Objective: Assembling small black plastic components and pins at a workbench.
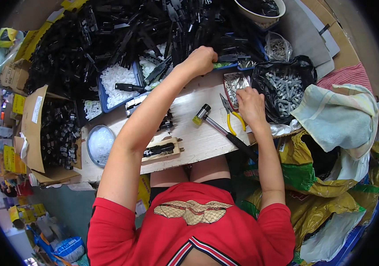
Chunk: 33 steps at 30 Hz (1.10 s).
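Note:
My left hand (200, 60) reaches across to the near edge of a heap of black plastic parts (123, 40), beside a blue tray (228, 67) with green bits. Its fingers are curled, and what they hold, if anything, is hidden. My right hand (251, 106) dips bent fingertips into a small red tray (227, 94) of shiny metal pieces; whatever is between them is too small to make out. Next to that hand lie yellow-handled pliers (236, 122) and a hammer (218, 127) with a yellow-tipped head. A wooden block (175, 147) carrying a black part rests near the table's front edge.
Left stand a blue tray of white pieces (118, 82), a round dish (101, 144) and a cardboard box of black parts (58, 128). Right are a black bag of grey pieces (282, 93), a clear bag of small metal bits (279, 48), a towel (331, 117) and sacks (327, 199).

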Each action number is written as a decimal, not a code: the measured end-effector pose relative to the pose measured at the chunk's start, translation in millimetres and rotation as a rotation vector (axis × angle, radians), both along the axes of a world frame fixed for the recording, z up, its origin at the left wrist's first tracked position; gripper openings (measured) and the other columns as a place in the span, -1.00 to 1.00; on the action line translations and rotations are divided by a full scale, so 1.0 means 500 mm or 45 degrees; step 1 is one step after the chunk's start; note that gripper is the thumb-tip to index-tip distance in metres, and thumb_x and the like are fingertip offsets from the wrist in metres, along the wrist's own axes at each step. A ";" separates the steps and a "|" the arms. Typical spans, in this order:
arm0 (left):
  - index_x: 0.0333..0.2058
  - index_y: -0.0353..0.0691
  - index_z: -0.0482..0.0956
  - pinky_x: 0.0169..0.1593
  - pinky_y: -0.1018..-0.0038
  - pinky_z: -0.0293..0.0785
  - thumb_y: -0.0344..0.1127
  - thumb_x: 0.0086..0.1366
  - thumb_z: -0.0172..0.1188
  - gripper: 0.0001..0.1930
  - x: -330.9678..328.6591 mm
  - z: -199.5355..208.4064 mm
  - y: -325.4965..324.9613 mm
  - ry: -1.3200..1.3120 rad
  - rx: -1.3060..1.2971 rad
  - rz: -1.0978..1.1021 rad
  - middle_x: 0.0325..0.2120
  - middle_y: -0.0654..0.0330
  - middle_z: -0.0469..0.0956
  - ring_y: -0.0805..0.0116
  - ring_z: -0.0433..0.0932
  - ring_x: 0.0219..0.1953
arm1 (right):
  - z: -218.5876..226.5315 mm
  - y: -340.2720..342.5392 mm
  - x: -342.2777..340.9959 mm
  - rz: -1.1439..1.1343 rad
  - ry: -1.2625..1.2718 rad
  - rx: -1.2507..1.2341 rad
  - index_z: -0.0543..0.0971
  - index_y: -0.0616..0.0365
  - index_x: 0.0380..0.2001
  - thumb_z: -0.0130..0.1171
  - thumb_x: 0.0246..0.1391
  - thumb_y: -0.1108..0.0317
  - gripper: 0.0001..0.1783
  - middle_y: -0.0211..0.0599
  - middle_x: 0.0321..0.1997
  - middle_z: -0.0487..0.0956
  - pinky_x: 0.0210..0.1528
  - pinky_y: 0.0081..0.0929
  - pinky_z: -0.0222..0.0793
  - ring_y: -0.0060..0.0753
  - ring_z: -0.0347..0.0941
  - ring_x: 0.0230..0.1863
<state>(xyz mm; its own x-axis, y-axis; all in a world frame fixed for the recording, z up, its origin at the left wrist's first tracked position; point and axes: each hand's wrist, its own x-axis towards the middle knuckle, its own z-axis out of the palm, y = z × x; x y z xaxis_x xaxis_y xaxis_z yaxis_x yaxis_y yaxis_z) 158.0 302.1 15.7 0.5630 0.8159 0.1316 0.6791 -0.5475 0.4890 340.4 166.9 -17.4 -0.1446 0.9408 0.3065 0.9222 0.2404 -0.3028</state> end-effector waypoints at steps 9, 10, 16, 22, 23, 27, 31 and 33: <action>-0.27 -0.19 0.59 -0.12 0.26 0.39 -0.55 -0.09 0.05 -0.66 0.012 0.013 -0.028 0.647 0.302 -0.141 -0.29 0.09 0.48 0.03 0.42 -0.20 | -0.007 0.023 -0.019 0.000 -0.202 -0.128 0.55 0.19 -0.54 -0.02 -0.16 0.50 -0.87 -0.10 -0.43 0.49 -0.22 -0.21 0.20 -0.15 0.43 -0.27; -0.27 -0.19 0.59 -0.12 0.26 0.39 -0.55 -0.09 0.05 -0.66 0.011 0.014 -0.022 0.645 0.306 -0.140 -0.29 0.09 0.48 0.03 0.42 -0.20 | -0.004 0.024 -0.022 0.000 -0.204 -0.123 0.55 0.19 -0.54 -0.02 -0.16 0.50 -0.87 -0.10 -0.43 0.49 -0.22 -0.21 0.20 -0.15 0.43 -0.27; -0.20 -0.24 0.55 -0.13 0.27 0.43 -0.57 -0.08 0.05 -0.62 -0.002 0.044 -0.011 0.649 -0.152 -0.181 -0.28 -0.03 0.53 0.01 0.49 -0.17 | 0.003 0.022 -0.025 -0.035 -0.178 -0.115 0.54 0.21 -0.52 -0.02 -0.17 0.51 -0.86 -0.06 -0.45 0.52 -0.25 -0.19 0.21 -0.09 0.48 -0.33; -0.21 -0.25 0.56 -0.13 0.30 0.44 -0.59 -0.14 0.02 -0.58 -0.004 0.053 -0.018 0.618 -0.185 -0.171 -0.30 -0.06 0.54 0.01 0.50 -0.19 | -0.015 0.036 -0.033 -0.053 -0.240 -0.187 0.55 0.22 -0.49 -0.02 -0.16 0.49 -0.84 -0.02 -0.45 0.51 -0.23 -0.13 0.29 -0.05 0.48 -0.34; -0.22 -0.25 0.56 -0.13 0.31 0.44 -0.58 -0.15 0.02 -0.58 -0.005 0.055 -0.019 0.610 -0.197 -0.157 -0.30 -0.06 0.54 0.02 0.51 -0.20 | -0.015 0.038 -0.031 -0.055 -0.242 -0.179 0.55 0.22 -0.49 -0.02 -0.16 0.49 -0.84 -0.02 -0.45 0.51 -0.23 -0.13 0.29 -0.05 0.48 -0.34; -0.25 -0.26 0.57 -0.14 0.32 0.45 -0.53 -0.15 0.08 -0.62 -0.014 0.064 -0.017 0.540 -0.224 -0.158 -0.32 -0.05 0.55 0.04 0.52 -0.21 | -0.019 0.039 -0.015 -0.032 -0.101 -0.137 0.55 0.22 -0.50 -0.03 -0.16 0.49 -0.84 0.00 -0.42 0.51 -0.25 -0.09 0.29 -0.02 0.47 -0.32; -0.32 -0.30 0.58 -0.19 0.34 0.46 -0.50 -0.14 0.17 -0.70 -0.030 0.050 -0.005 0.425 -0.133 -0.238 -0.36 -0.03 0.56 0.06 0.54 -0.28 | -0.019 0.041 0.002 0.028 0.062 -0.066 0.51 0.25 -0.54 -0.06 -0.19 0.53 -0.86 0.00 -0.43 0.49 -0.28 -0.10 0.30 0.07 0.43 -0.35; -0.36 -0.28 0.60 -0.22 0.34 0.47 -0.49 -0.15 0.16 -0.74 -0.041 0.041 -0.006 0.285 -0.131 -0.202 -0.40 -0.02 0.56 0.07 0.55 -0.32 | -0.024 0.043 0.006 0.010 0.191 -0.058 0.49 0.23 -0.55 -0.05 -0.17 0.51 -0.89 0.00 -0.44 0.49 -0.28 -0.12 0.31 0.07 0.43 -0.37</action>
